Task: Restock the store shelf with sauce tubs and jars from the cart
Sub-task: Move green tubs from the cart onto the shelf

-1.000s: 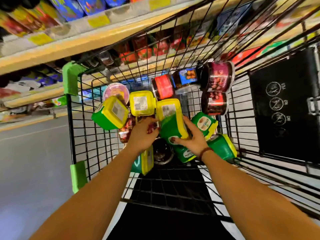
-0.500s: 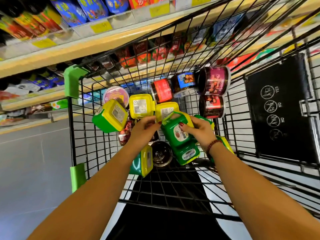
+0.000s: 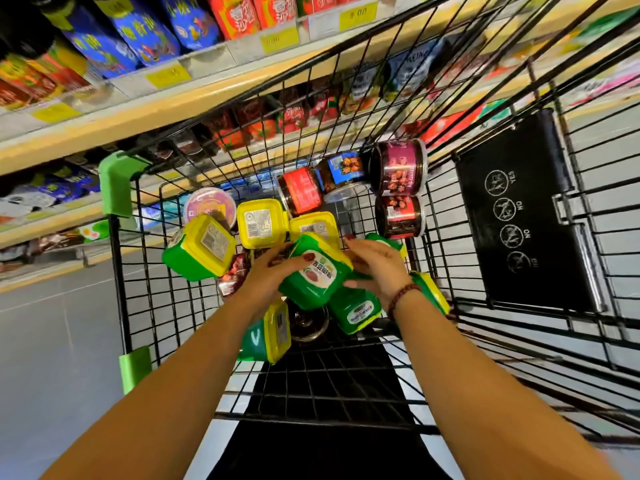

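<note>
Inside the black wire cart [image 3: 346, 382] lie several green sauce tubs with yellow lids and several round jars. A green tub [image 3: 313, 271] is raised above the pile between both hands. My left hand [image 3: 268, 275] holds its left side with the thumb on top. My right hand [image 3: 377, 268] grips its right side, a bead bracelet on that wrist. Other tubs lie around: one at the left [image 3: 199, 249], one low in the middle [image 3: 268, 332], one under the held tub [image 3: 356, 311]. Jars [image 3: 398, 168] sit at the cart's far end.
Store shelves [image 3: 194, 98] run along the far side of the cart, stocked with red, blue and dark packets and yellow price tags. A black fold-down child seat panel [image 3: 526, 209] stands at the right. Grey aisle floor [image 3: 52, 341] lies to the left.
My right hand lifted a green tub out of the pile. My left hand came across from the jar beneath and took hold of the tub's left side. The view tilted closer to the cart.
</note>
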